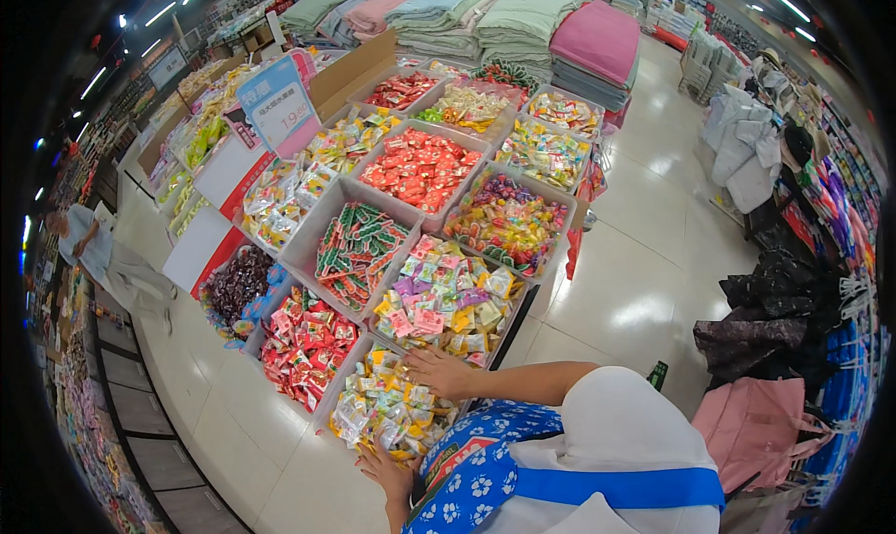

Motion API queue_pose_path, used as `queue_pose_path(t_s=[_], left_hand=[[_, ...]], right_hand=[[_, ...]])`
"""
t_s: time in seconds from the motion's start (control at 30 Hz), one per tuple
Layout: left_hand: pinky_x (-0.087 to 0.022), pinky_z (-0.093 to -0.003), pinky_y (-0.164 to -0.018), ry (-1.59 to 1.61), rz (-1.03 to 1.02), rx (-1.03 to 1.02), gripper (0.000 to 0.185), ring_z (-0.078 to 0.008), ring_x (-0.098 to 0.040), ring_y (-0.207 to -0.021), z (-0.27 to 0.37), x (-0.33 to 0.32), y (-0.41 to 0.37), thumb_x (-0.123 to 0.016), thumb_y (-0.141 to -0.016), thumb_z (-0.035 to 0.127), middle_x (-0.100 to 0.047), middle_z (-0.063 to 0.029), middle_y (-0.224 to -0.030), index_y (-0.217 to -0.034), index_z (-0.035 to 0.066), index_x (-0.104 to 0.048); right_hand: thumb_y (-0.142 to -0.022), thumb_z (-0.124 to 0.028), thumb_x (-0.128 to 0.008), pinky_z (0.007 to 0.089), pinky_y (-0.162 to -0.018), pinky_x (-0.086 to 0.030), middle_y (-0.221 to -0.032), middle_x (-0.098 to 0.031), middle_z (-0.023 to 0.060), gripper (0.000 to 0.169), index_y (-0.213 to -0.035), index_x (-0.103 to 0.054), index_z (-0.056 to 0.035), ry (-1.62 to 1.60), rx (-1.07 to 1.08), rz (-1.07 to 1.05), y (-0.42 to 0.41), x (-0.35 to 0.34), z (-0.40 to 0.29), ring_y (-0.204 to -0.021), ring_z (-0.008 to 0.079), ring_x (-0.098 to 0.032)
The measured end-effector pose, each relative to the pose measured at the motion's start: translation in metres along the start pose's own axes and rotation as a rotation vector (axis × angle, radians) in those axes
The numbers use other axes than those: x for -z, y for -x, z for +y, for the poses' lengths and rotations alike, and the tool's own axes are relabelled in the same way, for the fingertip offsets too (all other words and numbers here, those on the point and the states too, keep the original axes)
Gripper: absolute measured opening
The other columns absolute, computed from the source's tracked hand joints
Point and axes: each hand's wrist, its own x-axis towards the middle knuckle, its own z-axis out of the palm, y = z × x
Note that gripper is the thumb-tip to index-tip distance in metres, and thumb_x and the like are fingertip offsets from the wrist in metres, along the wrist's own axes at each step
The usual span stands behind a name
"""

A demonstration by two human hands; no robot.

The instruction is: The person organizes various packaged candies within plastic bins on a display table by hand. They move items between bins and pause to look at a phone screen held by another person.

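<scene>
Before me stands a plastic bin of yellow-and-white wrapped candies (392,401). My right hand (441,373) lies palm down with spread fingers at the bin's upper right corner, touching the packets. At the bin's lower edge, my left hand (388,471) has its fingers apart against the candies and rim; nothing held shows in it. Just above my right hand is a bin of mixed pastel candy packets (448,292). Red-wrapped candies (308,345) fill the bin to the left. Beyond them, a bin holds green-and-red stick-shaped packets (360,247).
More bins hold red packets (420,170) and colourful candies (511,215). A blue price sign (276,103) rises behind them. Folded quilts (448,16) are stacked at the back. A pink bag (752,429) hangs right of tiled floor (630,254). Another person (115,254) stands at left.
</scene>
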Motion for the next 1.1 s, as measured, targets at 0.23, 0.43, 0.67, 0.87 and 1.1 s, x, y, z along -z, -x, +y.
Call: queue_pose_path(t_s=[0.23, 0.43, 0.67, 0.87, 1.1], left_hand=[[-0.007, -0.0746, -0.102, -0.22, -0.025, 0.132, 0.127, -0.0562, -0.001, -0.138, 0.014, -0.035, -0.009, -0.085, -0.055, 0.053, 0.004, -0.026, -0.155, -0.152, 0.022, -0.01], [-0.007, -0.0729, -0.104, -0.2, -0.048, 0.195, 0.128, -0.0559, 0.002, -0.138, 0.033, -0.027, -0.01, -0.085, -0.056, 0.052, 0.005, -0.0259, -0.155, -0.152, 0.025, -0.005], [0.0, -0.0651, -0.11, -0.126, -0.045, 0.121, 0.129, -0.0504, 0.007, -0.141, 0.019, -0.039, -0.016, -0.082, -0.057, 0.057, 0.008, -0.0331, -0.152, -0.153, 0.02, -0.003], [0.003, -0.0619, -0.112, -0.156, -0.062, 0.16, 0.131, -0.0493, 0.01, -0.141, 0.016, -0.049, -0.024, -0.081, -0.057, 0.06, 0.009, -0.0352, -0.151, -0.152, 0.019, -0.001], [0.002, -0.0631, -0.111, -0.203, -0.034, 0.185, 0.131, -0.0522, 0.01, -0.14, 0.025, -0.048, -0.017, -0.079, -0.057, 0.064, 0.01, -0.0347, -0.151, -0.152, 0.019, 0.0]], right_hand=[[-0.073, -0.012, -0.062, 0.0466, -0.112, -0.026, -0.147, -0.034, 0.0209, 0.054, -0.126, -0.055, -0.004, -0.023, 0.06, 0.157, 0.03, -0.007, 0.019, -0.136, 0.0343, -0.035], [-0.076, -0.009, -0.056, 0.0452, -0.116, -0.019, -0.152, -0.027, 0.021, 0.052, -0.128, -0.056, -0.0052, -0.123, -0.061, 0.028, 0.025, -0.017, 0.014, -0.141, 0.0335, -0.025], [-0.071, -0.009, -0.06, 0.0447, -0.116, -0.015, -0.155, -0.016, 0.0234, 0.06, -0.13, -0.054, -0.0065, -0.131, -0.17, -0.028, 0.021, -0.02, 0.0, -0.144, 0.0361, -0.017], [-0.074, -0.012, -0.058, 0.0445, -0.117, -0.014, -0.154, -0.016, 0.0243, 0.059, -0.133, -0.052, -0.0057, -0.081, -0.16, -0.105, 0.02, -0.01, -0.001, -0.144, 0.036, -0.018], [-0.076, -0.013, -0.057, 0.0444, -0.116, -0.014, -0.155, -0.015, 0.0239, 0.056, -0.131, -0.053, -0.0038, -0.092, -0.157, -0.109, 0.017, -0.011, -0.001, -0.143, 0.0358, -0.018]])
